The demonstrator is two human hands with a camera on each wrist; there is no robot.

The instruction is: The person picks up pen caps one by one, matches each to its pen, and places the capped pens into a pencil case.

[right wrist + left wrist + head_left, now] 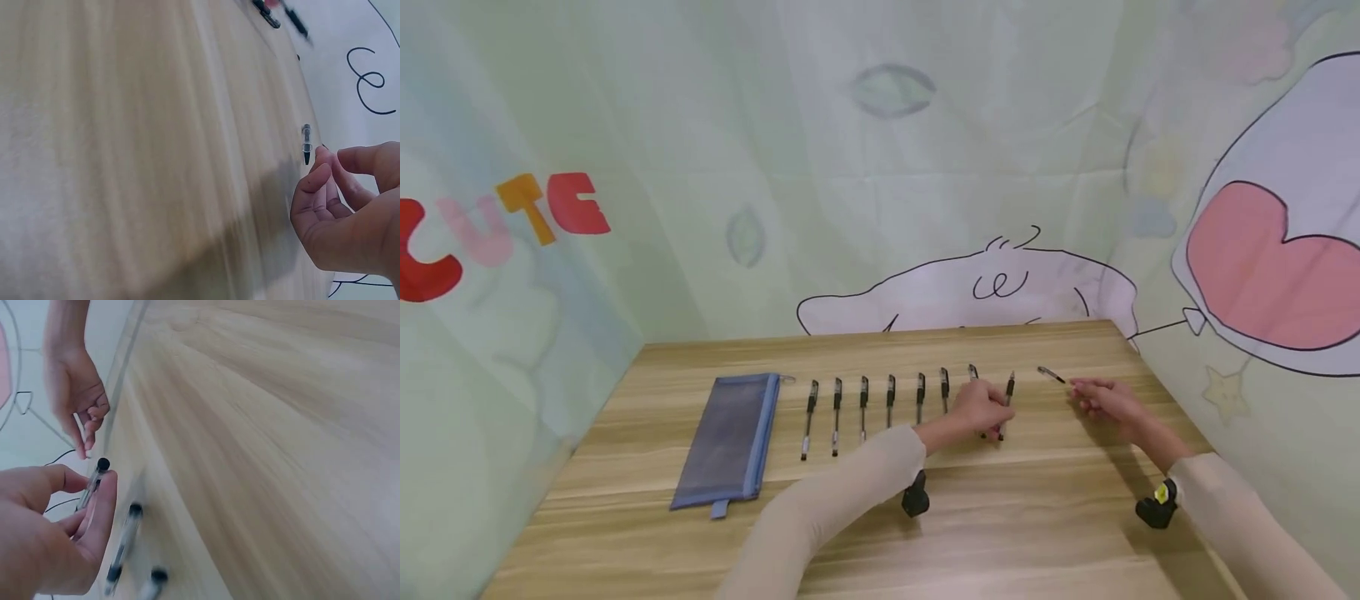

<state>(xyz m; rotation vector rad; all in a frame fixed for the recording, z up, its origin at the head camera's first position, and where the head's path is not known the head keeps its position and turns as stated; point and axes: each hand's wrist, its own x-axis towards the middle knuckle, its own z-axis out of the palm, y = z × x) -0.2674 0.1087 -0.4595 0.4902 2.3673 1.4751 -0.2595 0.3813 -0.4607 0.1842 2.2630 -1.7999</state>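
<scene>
A row of several black-capped pens (862, 407) lies across the wooden table (1015, 517). At the row's right end my left hand (996, 410) pinches one pen (1008, 392) between thumb and finger; the left wrist view shows this pen (95, 482) in the pinch, its black end pointing away. One more pen (1050, 375) lies apart at the far right. My right hand (1086, 390) hovers with loosely curled fingers (320, 178) just short of that pen (305, 145) and holds nothing.
A flat blue-grey mesh pencil pouch (730, 440) lies left of the pens. Printed cloth walls close in the table at the back and on both sides. Two more pens (125, 540) lie beside my left hand.
</scene>
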